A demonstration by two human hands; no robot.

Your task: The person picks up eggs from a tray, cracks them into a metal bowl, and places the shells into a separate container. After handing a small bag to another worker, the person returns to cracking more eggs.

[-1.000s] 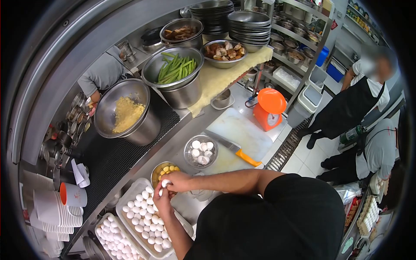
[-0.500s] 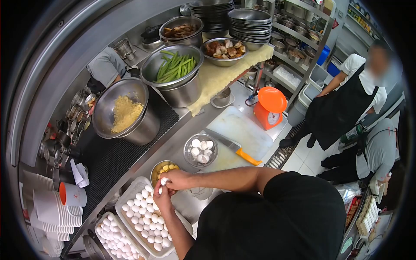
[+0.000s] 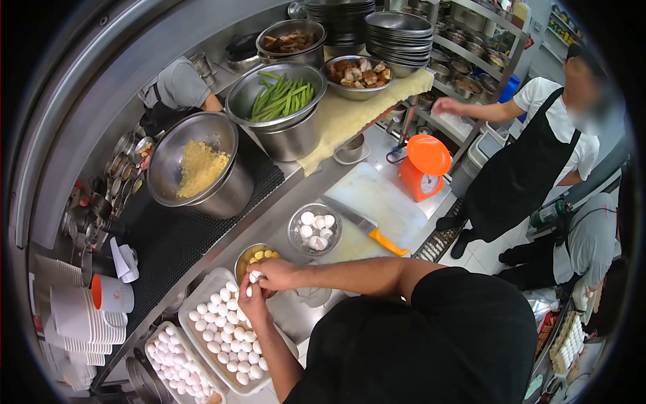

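Observation:
Both my hands meet over the near side of a small metal bowl [image 3: 239, 264], where several yellow egg yolks [image 3: 264, 254] show. A white egg [image 3: 254, 277] is pinched between my fingers; my right hand [image 3: 277, 275] closes on it from above and my left hand [image 3: 254, 305] from below. Whether its shell is cracked, I cannot tell. Just beyond sits a clear bowl [image 3: 292, 237] holding white eggshells [image 3: 316, 229]. Close beside my left forearm stands a white tray [image 3: 190, 334] of whole white eggs [image 3: 225, 328].
A second tray of eggs [image 3: 176, 362] is at lower left. A knife with an orange handle [image 3: 387, 242] lies on the white cutting board [image 3: 377, 195], near an orange scale [image 3: 422, 176]. Metal bowls, one with green beans [image 3: 282, 99], line the shelf. A person in a black apron [image 3: 521, 175] stands right.
My hands stay on the egg over the small bowl, barely moved. The aproned person has raised an arm towards the shelving. The camera view has shifted slightly.

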